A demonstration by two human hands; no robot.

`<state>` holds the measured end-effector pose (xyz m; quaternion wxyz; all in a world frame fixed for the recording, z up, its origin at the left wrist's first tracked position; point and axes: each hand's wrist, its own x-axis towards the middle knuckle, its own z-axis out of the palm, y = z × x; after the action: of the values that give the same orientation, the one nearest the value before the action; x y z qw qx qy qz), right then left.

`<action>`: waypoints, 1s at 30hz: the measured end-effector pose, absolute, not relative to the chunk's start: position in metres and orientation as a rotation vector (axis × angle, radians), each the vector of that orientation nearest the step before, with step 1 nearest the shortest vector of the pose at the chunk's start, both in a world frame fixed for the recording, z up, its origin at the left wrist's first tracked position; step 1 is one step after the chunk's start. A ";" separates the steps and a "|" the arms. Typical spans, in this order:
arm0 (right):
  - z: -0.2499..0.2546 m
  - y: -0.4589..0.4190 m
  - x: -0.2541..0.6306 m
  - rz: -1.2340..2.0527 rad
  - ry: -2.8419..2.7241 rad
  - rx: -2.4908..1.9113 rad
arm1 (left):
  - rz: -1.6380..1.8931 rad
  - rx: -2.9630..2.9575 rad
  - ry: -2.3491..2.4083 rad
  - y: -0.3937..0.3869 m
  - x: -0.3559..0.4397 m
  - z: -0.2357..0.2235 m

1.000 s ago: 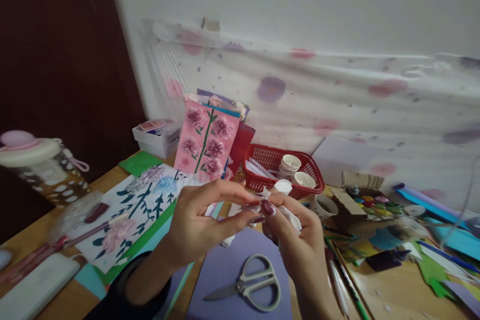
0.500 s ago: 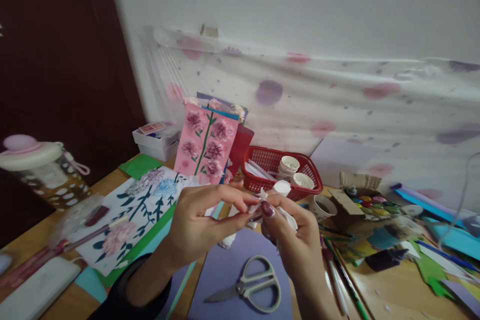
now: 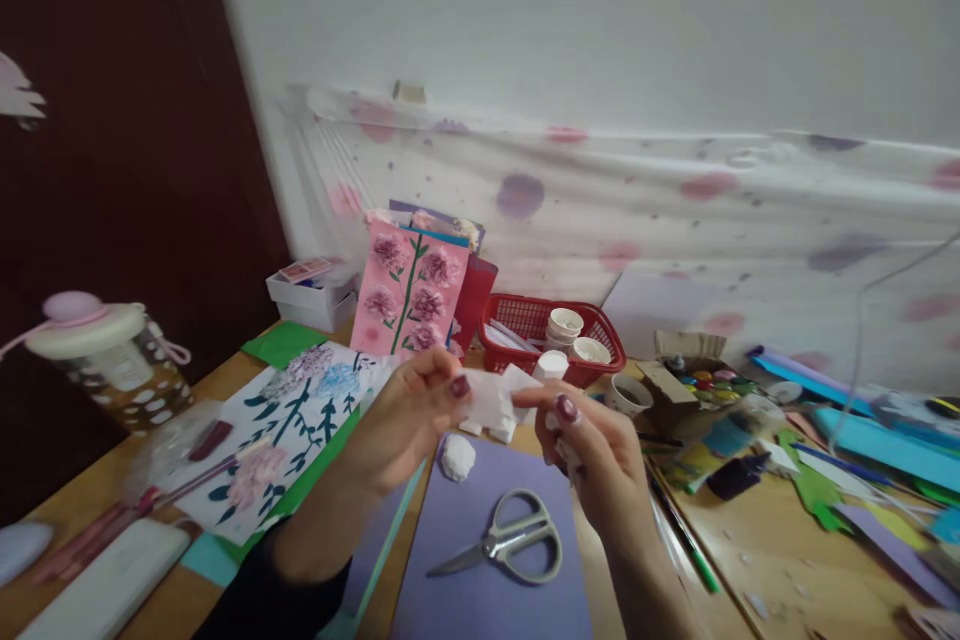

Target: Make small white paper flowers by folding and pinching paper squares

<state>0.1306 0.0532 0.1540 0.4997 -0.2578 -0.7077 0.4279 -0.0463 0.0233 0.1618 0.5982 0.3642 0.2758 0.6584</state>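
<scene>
In the head view my left hand (image 3: 397, 430) pinches a thin piece of white tissue paper (image 3: 489, 400) between thumb and fingers. My right hand (image 3: 600, 450) is curled, its thumb and forefinger near the right end of that piece, with crumpled white tissue bits partly hidden under its fingers. Below lies a purple sheet (image 3: 435, 535) bearing a round white crumpled paper ball (image 3: 458, 458) and grey-handled scissors (image 3: 491, 546), blades to the left. A few small white squares (image 3: 501, 428) rest just behind the hands.
A red basket (image 3: 615, 345) with paper cups stands behind, near a pink flower card (image 3: 409, 285). Left are a flower painting (image 3: 300, 420), a bottle (image 3: 112, 360) and a white device (image 3: 112, 575). Paints (image 3: 712, 380), brushes and coloured paper scraps crowd the right.
My hands have drawn apart, and a flat piece of white tissue shows between them. The white ball on the purple sheet has come into plain view. The camera has shifted slightly.
</scene>
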 end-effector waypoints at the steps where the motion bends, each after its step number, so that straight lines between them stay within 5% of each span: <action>1: 0.153 0.047 0.134 1.000 -1.768 -0.639 | 1.507 0.822 0.681 0.019 -0.043 0.158; 8: 0.125 0.008 0.148 0.975 -1.928 -0.913 | 1.472 0.968 1.017 -0.020 -0.013 0.107; 13: 0.069 -0.013 0.148 1.428 -1.450 -1.092 | 1.429 1.193 1.258 -0.045 0.000 0.057; 19: 0.022 -0.030 0.146 1.441 -1.344 -1.223 | 1.450 1.403 1.415 -0.064 0.011 0.023; 30: 0.055 -0.078 0.194 1.039 -1.850 -1.177 | 1.469 1.671 1.520 -0.071 -0.002 0.025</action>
<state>0.1939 -0.0781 0.0546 0.3500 -0.4545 -0.7141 0.4012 -0.0022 -0.0711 0.0250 0.2216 0.6046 0.5502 0.5316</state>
